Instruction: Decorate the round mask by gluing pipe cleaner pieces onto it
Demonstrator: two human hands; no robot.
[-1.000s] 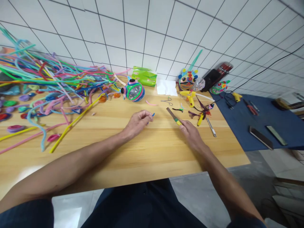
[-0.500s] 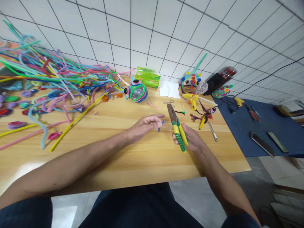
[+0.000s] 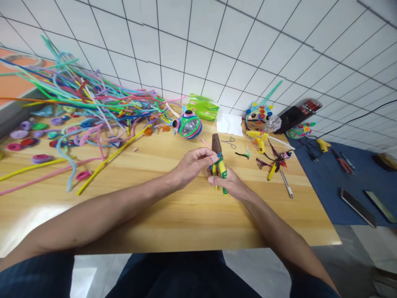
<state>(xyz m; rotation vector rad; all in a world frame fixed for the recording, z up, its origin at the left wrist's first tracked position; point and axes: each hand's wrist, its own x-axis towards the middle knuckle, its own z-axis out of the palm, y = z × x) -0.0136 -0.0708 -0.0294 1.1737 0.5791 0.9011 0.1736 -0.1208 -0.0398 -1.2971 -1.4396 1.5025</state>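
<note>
From afar I saw a green packet (image 3: 203, 108) near the tiled wall (image 3: 172, 47), a white sheet (image 3: 229, 125) just beside it. Farther right lay a yellow glue gun (image 3: 259, 139), a pen (image 3: 287, 184) and, on blue cloth (image 3: 328, 188), a red-handled tool (image 3: 343, 162).

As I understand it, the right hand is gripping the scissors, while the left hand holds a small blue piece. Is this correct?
Not quite: the right hand grips the yellow-and-green-handled pliers, as the head view shows. The scissors lie on the table. The left hand does hold a small blue piece.
</note>
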